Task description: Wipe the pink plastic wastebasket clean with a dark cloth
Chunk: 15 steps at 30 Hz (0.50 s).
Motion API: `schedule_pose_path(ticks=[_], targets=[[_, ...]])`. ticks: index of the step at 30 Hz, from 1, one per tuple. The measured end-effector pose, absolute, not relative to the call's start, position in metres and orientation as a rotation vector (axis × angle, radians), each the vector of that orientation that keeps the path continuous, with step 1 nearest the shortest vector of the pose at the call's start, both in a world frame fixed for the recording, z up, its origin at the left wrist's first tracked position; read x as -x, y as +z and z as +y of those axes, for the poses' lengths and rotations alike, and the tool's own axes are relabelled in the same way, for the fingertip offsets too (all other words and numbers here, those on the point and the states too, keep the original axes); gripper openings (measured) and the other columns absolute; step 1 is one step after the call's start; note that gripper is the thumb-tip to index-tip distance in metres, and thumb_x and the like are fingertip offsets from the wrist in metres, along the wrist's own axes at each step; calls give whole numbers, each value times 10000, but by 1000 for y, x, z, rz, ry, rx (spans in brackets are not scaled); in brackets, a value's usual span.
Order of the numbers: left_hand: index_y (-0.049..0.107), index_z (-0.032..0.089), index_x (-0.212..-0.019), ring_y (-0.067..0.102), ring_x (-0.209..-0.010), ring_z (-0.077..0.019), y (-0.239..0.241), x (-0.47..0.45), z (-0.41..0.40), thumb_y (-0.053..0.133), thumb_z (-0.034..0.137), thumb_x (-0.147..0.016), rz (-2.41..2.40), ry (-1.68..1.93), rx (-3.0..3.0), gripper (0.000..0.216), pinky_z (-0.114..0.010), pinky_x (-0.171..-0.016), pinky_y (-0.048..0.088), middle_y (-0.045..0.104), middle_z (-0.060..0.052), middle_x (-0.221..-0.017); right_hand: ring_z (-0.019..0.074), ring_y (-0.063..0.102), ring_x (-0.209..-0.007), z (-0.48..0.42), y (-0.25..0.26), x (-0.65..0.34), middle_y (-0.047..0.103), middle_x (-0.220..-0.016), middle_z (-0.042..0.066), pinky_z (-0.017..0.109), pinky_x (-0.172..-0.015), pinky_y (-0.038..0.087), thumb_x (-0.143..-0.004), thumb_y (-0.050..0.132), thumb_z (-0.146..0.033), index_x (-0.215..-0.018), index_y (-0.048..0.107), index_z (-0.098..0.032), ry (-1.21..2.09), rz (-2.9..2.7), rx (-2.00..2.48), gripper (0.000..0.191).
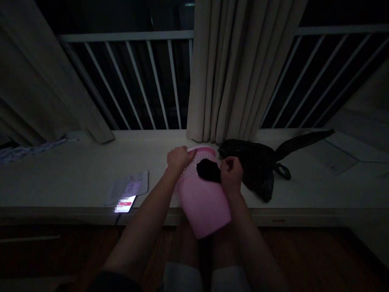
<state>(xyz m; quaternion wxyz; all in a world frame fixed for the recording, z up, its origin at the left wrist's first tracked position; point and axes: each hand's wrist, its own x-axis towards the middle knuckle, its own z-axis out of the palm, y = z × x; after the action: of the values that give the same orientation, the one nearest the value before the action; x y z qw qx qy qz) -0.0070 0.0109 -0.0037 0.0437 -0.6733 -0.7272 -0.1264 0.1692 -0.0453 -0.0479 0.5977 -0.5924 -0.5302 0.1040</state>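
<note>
Our left hand (178,157) grips the tapered pink plastic bin (205,205) by its rim, probably light, stiff and best held there; our right hand (231,176) pinches soft-looking black cloth (208,169).

Pink bin (206,205), black cloth (208,170) (beige curtain (234,65))

The head camera looks out from the person's own eye level, above and behind the left grip (180,158) and the right grip (232,176), facing forward and steeply down, with both fairly near mid-picture. Its wide view takes in the surface (133,152) to either side of the grips, the railing (147,36) and middle curtain (225,73) beyond them, and the legs (186,247) and floor (304,251) on their near side.
</note>
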Motion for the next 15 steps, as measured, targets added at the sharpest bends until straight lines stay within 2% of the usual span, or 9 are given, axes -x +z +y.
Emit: schedule_pose_path(ticks=[5,8,15], targets=[[705,150,-1009,663,-929,-318,-4,10,9,321,688,-863,-2239,-388,2037,677,-383,-772,487,706,-178,-956,135,482,-555,-53,-40,-155,503,-597,-51,246,-562,299,-820,536,-320,-849,564,-222,314,-1576,1486,106],[705,149,-1027,663,-932,-315,-5,13,8,304,694,-866,-2256,-391,2029,696,-382,-767,486,706,-179,-959,138,495,-562,-56,-39,-151,534,-602,-42,246,-560,270,-854,552,-385,-864,590,-224,314,-1589,1619,166],[701,138,-1045,661,-943,-318,-4,14,5,300,690,-867,-2264,-374,2048,705,-385,-778,486,702,-183,-968,161,529,-637,-58,-35,-162,647,-715,52,266,-564,226,-960,367,-518,-779,659,-211,278,-1507,1887,461]])
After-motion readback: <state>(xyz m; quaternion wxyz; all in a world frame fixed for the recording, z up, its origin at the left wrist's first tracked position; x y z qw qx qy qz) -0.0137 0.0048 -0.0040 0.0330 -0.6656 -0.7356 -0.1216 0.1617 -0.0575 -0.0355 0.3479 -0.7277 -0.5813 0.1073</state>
